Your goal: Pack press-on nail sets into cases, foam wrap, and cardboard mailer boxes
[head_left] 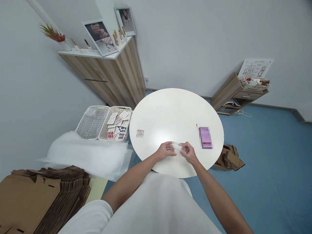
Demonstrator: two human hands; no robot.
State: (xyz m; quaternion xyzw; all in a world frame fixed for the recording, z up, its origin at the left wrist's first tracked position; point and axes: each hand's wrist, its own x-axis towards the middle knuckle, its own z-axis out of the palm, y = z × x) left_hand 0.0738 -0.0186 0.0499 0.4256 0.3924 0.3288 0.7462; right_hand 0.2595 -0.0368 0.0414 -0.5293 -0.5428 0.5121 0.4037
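Note:
Both my hands are close together over the near part of the round white table (170, 104). My left hand (166, 151) grips the left side of a small clear plastic piece (175, 147), and my right hand (189, 153) pinches its right side. Whether this is a bag or a thin box I cannot tell. To the left on the table lies a small set of pinkish false nails (140, 133). On the right lies a purple pixelated item (206, 137), with a tiny thin dark object (197, 125) beside it.
Left of the table stand a white basket of nail cards (118, 123) and another holding clear plastic trays (92, 123). Nearer are white foam sheets (87, 151) and stacked flat cardboard (48, 198). Cardboard boxes (229, 158) sit on the floor at right, cabinets (107, 74) behind.

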